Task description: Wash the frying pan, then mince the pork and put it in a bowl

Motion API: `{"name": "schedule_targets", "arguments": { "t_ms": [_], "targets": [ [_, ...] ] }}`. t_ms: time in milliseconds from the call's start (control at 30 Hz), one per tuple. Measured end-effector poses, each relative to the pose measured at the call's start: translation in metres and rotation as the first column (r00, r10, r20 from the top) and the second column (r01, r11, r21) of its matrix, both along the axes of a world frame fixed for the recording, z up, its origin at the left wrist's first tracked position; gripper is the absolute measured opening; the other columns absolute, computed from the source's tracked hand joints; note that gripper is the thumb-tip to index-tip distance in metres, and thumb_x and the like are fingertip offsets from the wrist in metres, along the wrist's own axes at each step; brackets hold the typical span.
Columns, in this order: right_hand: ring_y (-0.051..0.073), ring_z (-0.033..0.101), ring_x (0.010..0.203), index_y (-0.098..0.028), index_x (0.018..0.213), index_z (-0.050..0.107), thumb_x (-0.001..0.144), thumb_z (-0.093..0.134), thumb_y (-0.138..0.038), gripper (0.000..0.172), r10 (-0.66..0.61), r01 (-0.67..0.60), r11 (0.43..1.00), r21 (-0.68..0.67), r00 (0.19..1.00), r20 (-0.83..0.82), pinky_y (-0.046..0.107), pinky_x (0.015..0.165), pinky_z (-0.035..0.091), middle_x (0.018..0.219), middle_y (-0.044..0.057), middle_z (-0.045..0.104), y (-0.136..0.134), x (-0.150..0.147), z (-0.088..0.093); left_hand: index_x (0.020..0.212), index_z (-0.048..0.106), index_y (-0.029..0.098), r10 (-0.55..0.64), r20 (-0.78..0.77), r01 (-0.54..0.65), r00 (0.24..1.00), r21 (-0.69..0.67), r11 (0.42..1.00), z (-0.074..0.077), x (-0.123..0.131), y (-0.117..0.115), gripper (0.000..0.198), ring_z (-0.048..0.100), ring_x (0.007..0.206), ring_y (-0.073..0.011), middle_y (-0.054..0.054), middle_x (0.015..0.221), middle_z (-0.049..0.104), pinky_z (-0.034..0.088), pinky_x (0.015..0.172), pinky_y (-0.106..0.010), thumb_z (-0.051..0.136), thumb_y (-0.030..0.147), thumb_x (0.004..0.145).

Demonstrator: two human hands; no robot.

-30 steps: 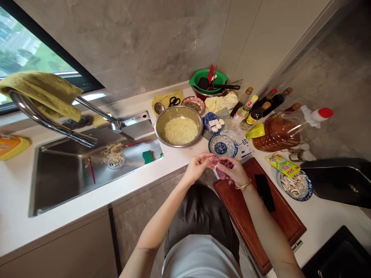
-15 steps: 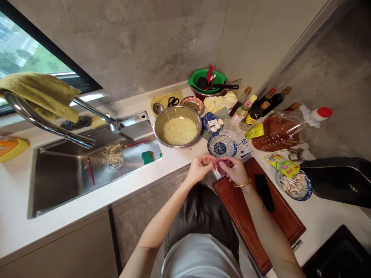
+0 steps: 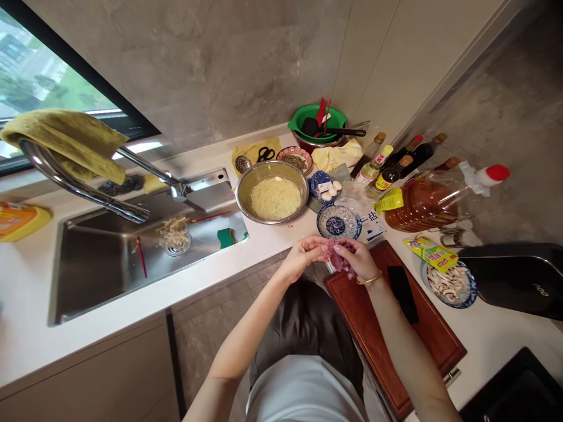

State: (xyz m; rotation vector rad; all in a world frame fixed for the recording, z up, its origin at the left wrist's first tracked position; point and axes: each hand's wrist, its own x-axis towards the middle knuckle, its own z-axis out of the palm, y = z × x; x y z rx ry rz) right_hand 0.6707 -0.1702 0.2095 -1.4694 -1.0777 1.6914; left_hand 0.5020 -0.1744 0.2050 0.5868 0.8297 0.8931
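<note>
A clump of raw reddish-pink meat [image 3: 339, 261] is held up between my two hands, above the near left corner of the brown cutting board [image 3: 365, 310]. My left hand [image 3: 305, 256] pinches its left edge between thumb and fingers. From the right, my right hand [image 3: 358, 258] closes round the clump, with bits of meat hanging below the fingers. Just beyond the hands sits a blue-and-white patterned plate [image 3: 338, 221]. On the board lies a black-bladed knife [image 3: 402, 293], partly hidden by my right forearm.
A steel bowl [image 3: 240, 196] holds pale shreds in liquid. Left is the sink [image 3: 92, 275] with peelings, a sponge [image 3: 226, 237] and a red-handled tool [image 3: 141, 258]. Bottles and a large jug [image 3: 426, 202] stand right, near a plate of sliced mushrooms [image 3: 453, 284]. A green basin [image 3: 299, 120] stands behind.
More of the meat shows below my right hand, hanging lower than before. Both hands stay close together in nearly the same place. The whole view has shifted slightly.
</note>
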Motion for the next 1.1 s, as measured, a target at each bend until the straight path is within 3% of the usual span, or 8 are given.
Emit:
{"name": "schedule_targets", "arguments": {
  "t_ms": [333,433,567,633,700,867,1000,1100],
  "targets": [
    [0.003,0.040,0.031,-0.016,0.079,0.061,0.069,0.073,-0.034,0.024,-0.066,-0.006,0.981,-0.194,0.930,-0.362,0.012,0.026,0.031,0.050,-0.007,0.056,-0.001,-0.001,-0.003,0.087,0.068,0.012,0.022,0.100,-0.012,0.995,-0.104,0.995,-0.005,0.000,-0.004,0.031,0.058,0.063,-0.0060,-0.001,0.075,0.066,0.046,0.062,-0.018,0.079,0.029,0.065],
    [0.002,0.045,0.037,-0.017,0.080,0.061,0.071,0.072,-0.029,0.018,-0.233,0.038,0.940,-0.340,0.798,-0.555,0.008,0.027,0.031,0.055,-0.006,0.059,0.002,-0.001,-0.010,0.088,0.067,0.012,0.061,0.140,-0.042,0.988,-0.136,0.990,-0.008,-0.001,-0.005,0.031,0.059,0.064,-0.0054,-0.002,0.079,0.067,0.047,0.065,-0.018,0.079,0.028,0.065],
    [0.003,0.057,0.056,-0.020,0.089,0.060,0.077,0.065,-0.022,0.012,-0.421,-0.002,0.875,-0.484,0.493,-0.762,0.003,0.036,0.040,0.064,-0.005,0.059,0.001,0.004,-0.028,0.086,0.066,0.011,0.133,0.139,-0.111,0.981,-0.154,0.982,-0.016,-0.003,-0.008,0.028,0.061,0.068,-0.0071,-0.003,0.080,0.066,0.049,0.070,-0.019,0.078,0.028,0.067],
    [0.004,0.061,0.064,-0.021,0.092,0.060,0.078,0.060,-0.013,0.015,-0.533,-0.034,0.818,-0.574,0.327,-0.780,0.005,0.044,0.048,0.069,-0.004,0.062,-0.002,0.006,-0.039,0.086,0.066,0.010,0.161,0.127,-0.138,0.979,-0.176,0.975,-0.020,-0.005,-0.010,0.028,0.060,0.067,-0.0069,-0.003,0.079,0.066,0.049,0.069,-0.018,0.078,0.027,0.067],
    [0.005,0.064,0.071,-0.020,0.091,0.061,0.078,0.056,-0.008,0.019,-0.624,-0.033,0.757,-0.652,0.259,-0.738,0.008,0.053,0.053,0.075,-0.002,0.066,-0.007,0.007,-0.049,0.086,0.066,0.010,0.179,0.114,-0.155,0.977,-0.193,0.969,-0.022,-0.007,-0.013,0.028,0.060,0.066,-0.0067,-0.004,0.079,0.067,0.050,0.069,-0.018,0.077,0.026,0.067],
    [0.009,0.067,0.083,-0.020,0.090,0.064,0.078,0.046,-0.004,0.027,-0.703,0.098,0.693,-0.715,0.316,-0.638,0.023,0.074,0.059,0.082,0.001,0.070,-0.015,0.000,-0.057,0.090,0.064,0.011,0.230,0.085,-0.209,0.970,-0.202,0.957,-0.025,-0.010,-0.018,0.031,0.061,0.067,-0.0076,-0.005,0.084,0.068,0.051,0.067,-0.019,0.078,0.025,0.066],
    [0.011,0.068,0.079,-0.020,0.094,0.064,0.081,0.049,-0.014,0.021,-0.644,0.105,0.752,-0.651,0.330,-0.690,0.040,0.091,0.053,0.083,0.001,0.070,-0.010,-0.007,-0.051,0.088,0.065,0.011,0.258,0.100,-0.235,0.961,-0.200,0.951,-0.027,-0.011,-0.020,0.029,0.062,0.068,-0.0087,-0.005,0.081,0.068,0.051,0.067,-0.019,0.078,0.026,0.067],
    [0.011,0.067,0.085,-0.020,0.092,0.064,0.082,0.054,-0.022,0.014,-0.597,0.110,0.790,-0.603,0.362,-0.716,0.038,0.096,0.050,0.080,0.000,0.071,-0.004,-0.007,-0.047,0.089,0.065,0.011,0.289,0.094,-0.265,0.953,-0.208,0.941,-0.029,-0.013,-0.021,0.029,0.063,0.070,-0.0097,-0.006,0.082,0.069,0.051,0.068,-0.020,0.077,0.028,0.068]
  ]
}}
